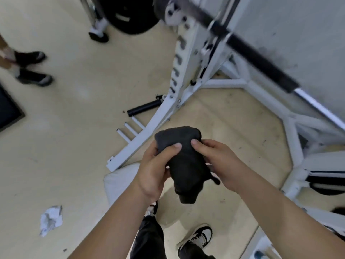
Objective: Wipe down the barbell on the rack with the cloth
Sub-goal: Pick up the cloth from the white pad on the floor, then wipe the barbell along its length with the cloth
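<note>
Both thumbs pinched on the dark cloth [183, 165], left hand [155, 171] and right hand [222, 165] together. Better to fold a flat pad first, then reach the barbell [261, 60], blurred, probably on the rack [179, 71].

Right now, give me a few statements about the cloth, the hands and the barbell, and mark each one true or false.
1. Both hands hold the dark cloth. True: left hand and right hand have a grip on it.
2. The cloth touches the barbell. False: it is held apart from it, nearer the person.
3. The barbell lies on the floor. False: it rests on the white rack.
4. Crumpled paper lies on the floor. True.
</note>
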`<state>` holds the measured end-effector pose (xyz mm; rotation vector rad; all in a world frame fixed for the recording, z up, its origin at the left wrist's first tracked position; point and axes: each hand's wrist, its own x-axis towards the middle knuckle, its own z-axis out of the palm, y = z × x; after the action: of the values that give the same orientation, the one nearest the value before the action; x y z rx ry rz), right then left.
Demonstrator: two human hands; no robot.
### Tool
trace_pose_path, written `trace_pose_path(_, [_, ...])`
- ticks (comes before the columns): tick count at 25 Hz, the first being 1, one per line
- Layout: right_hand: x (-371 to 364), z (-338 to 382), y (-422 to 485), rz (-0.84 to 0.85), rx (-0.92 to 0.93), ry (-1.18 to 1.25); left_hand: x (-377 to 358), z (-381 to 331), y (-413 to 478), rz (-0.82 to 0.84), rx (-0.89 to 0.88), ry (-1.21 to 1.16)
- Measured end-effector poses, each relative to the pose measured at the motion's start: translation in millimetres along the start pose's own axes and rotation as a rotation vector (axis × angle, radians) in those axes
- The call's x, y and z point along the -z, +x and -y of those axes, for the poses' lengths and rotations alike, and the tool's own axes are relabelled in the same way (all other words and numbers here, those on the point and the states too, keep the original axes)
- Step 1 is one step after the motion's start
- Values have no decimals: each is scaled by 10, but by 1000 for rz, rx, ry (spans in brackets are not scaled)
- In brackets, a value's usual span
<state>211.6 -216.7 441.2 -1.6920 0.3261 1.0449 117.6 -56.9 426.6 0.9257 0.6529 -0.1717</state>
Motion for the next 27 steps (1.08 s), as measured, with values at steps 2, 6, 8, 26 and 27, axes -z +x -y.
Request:
trace_pose_path(2, [135, 347, -474, -13, 79, 65, -354, -387, -252, 120, -13, -14])
trace_pose_path(6, [310, 795, -1201, -68, 214, 215, -1012, -663, -541, 197, -85, 86])
trace_pose_path(8, [449, 1001, -1421, -98, 261, 220, -1264, -680, -549, 235, -65, 9])
trace_pose_path(26, [1235, 2229, -664, -401, 401, -444, -1886, -1926, 104, -370, -264, 145])
trace_pose_path(27, [1186, 2341, -563, -372, 412, -433, -1795, -2124, 188, -430, -340, 205])
